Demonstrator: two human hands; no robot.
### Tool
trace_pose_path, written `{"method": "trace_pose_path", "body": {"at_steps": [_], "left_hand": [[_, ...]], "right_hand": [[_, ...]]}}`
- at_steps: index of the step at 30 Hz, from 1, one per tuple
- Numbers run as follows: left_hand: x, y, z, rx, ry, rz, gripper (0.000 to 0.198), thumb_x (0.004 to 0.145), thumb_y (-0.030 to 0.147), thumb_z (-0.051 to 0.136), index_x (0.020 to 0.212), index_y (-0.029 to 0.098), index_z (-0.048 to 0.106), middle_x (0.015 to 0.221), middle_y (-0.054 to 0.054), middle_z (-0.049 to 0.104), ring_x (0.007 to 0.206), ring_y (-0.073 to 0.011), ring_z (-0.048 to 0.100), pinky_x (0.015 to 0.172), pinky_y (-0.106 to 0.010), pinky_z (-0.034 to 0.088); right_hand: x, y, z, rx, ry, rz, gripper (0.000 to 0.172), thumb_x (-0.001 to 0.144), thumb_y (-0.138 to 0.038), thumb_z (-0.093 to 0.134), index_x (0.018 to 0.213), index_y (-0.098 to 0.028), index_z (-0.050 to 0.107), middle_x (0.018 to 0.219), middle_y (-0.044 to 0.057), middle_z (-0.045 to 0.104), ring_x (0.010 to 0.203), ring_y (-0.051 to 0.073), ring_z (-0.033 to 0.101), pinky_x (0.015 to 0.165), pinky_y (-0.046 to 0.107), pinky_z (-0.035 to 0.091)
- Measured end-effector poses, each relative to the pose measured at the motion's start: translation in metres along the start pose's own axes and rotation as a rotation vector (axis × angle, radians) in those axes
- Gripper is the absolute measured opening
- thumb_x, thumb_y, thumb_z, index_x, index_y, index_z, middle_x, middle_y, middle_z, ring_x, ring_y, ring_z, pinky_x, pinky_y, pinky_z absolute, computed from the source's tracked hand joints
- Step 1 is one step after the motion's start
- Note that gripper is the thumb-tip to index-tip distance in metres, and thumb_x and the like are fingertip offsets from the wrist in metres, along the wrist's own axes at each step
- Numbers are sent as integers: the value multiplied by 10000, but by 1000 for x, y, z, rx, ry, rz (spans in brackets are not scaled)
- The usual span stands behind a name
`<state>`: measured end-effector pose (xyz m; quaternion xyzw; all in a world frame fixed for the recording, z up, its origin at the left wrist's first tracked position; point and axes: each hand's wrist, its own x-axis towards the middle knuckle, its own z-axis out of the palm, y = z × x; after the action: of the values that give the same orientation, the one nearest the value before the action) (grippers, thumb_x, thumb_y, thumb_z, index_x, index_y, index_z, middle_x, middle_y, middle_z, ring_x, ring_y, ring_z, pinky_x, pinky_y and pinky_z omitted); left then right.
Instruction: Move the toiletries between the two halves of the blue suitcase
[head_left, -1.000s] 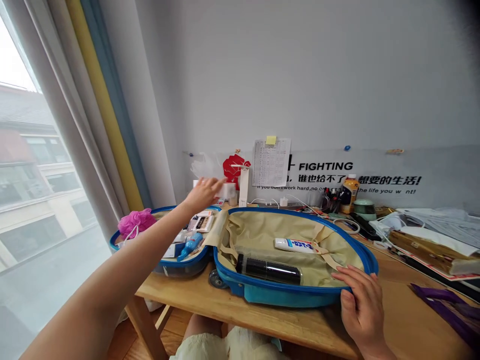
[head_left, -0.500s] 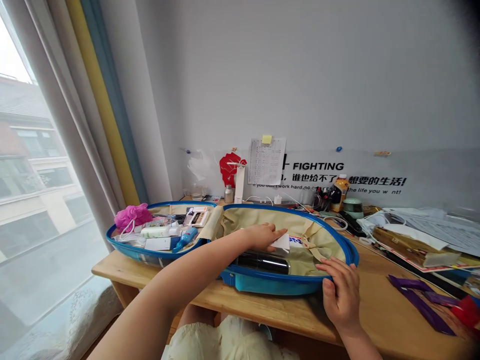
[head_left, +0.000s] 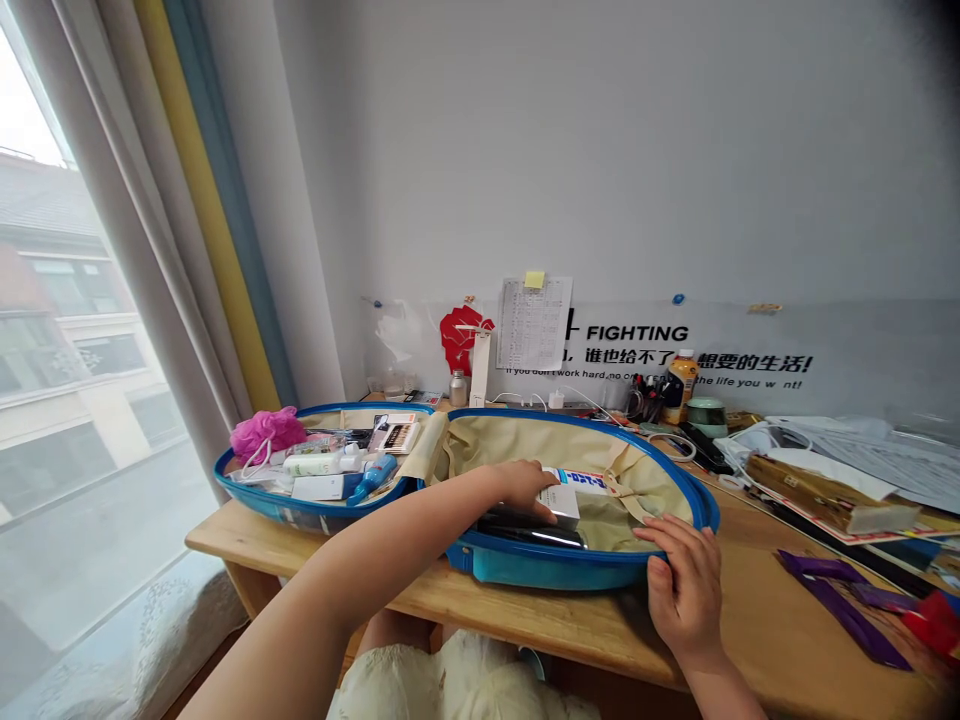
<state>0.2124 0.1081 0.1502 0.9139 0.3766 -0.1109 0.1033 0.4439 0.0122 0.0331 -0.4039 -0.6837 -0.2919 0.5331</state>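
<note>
Small white rectangular box (head_left: 564,508) inside the blue-rimmed, beige-lined suitcase (head_left: 555,573), left hand (head_left: 529,488) gripping it beside a white tube with blue lettering (head_left: 587,481); right hand (head_left: 686,580), unclenched, rests on the rim (head_left: 600,555). Behind, black wall lettering (head_left: 637,334): "FIGHTING"!

curtain (head_left: 206,200) by window (head_left: 67,370) | yellow note (head_left: 534,280) on printed sheet (head_left: 534,325) | orange bottle (head_left: 681,384) near green jar (head_left: 706,411)

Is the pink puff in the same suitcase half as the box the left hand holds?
No, the pink puff sits in the left half, the held white box in the right half.
</note>
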Motion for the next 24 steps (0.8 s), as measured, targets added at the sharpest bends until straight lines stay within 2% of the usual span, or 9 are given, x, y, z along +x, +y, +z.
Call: {"method": "trace_pose_path", "body": {"at_steps": [2, 4, 7, 9, 13, 17, 19, 24], "left_hand": [[-4, -7, -4, -38, -41, -37, 763, 861, 591, 601, 1501, 240, 379, 1488, -122, 493, 1329, -264, 507, 1089, -359, 409], [-9, -18, -9, -70, -81, -107, 704, 891, 622, 524, 1449, 199, 455, 1438, -136, 548, 1284, -272, 547, 1062, -369, 437], [-20, -37, -12, -103, -130, -233, 633, 914, 627, 453, 1275, 128, 605, 1293, -184, 644, 1178, -314, 611, 994, -416, 489], [-27, -45, -12, -135, -164, -291, 593, 919, 615, 445, 1186, 125, 643, 1162, -175, 699, 1051, -304, 663, 911, -409, 532], [-36, -48, -7, -221, -170, -318, 508, 952, 573, 400, 1160, 170, 628, 1052, -104, 714, 919, -235, 681, 812, -334, 556], [-38, -45, -4, -307, -200, -317, 508, 958, 590, 358, 1167, 195, 600, 957, -78, 708, 807, -211, 679, 715, -317, 565], [-36, -44, -1, -334, -231, -308, 487, 931, 603, 407, 1104, 201, 618, 885, -62, 705, 758, -207, 673, 695, -323, 568], [-28, -46, 11, -323, -232, -264, 417, 744, 624, 651, 828, 215, 645, 712, -33, 681, 750, -226, 660, 743, -336, 559]], "right_hand": [[0, 0, 1, -2, 2, 0, 245, 952, -282, 388, 998, -237, 624, 993, 71, 683, 1068, 245, 611, 1050, 464, 340], [0, 0, 1, 4, 11, -4, 247, 950, -275, 386, 998, -235, 625, 990, 71, 684, 1064, 246, 609, 1052, 463, 337], [1, -1, 2, 15, 32, -5, 240, 949, -268, 392, 987, -234, 626, 980, 69, 684, 1054, 244, 613, 1055, 459, 337], [0, -1, 2, 15, 29, 2, 239, 949, -271, 395, 989, -239, 629, 979, 67, 685, 1050, 243, 618, 1057, 461, 338], [0, -1, 1, 12, 8, 7, 247, 947, -273, 398, 1009, -242, 635, 993, 73, 685, 1073, 250, 614, 1063, 469, 339], [-1, 0, 2, 26, 33, 3, 248, 947, -274, 400, 1003, -238, 639, 986, 73, 684, 1059, 247, 614, 1065, 467, 337], [-1, 1, 3, 22, 36, 0, 248, 949, -278, 398, 996, -237, 638, 984, 72, 682, 1055, 246, 614, 1064, 469, 337], [-4, 3, 4, 8, 29, 16, 259, 952, -290, 389, 996, -239, 639, 986, 73, 684, 1062, 250, 618, 1062, 480, 342]]}}
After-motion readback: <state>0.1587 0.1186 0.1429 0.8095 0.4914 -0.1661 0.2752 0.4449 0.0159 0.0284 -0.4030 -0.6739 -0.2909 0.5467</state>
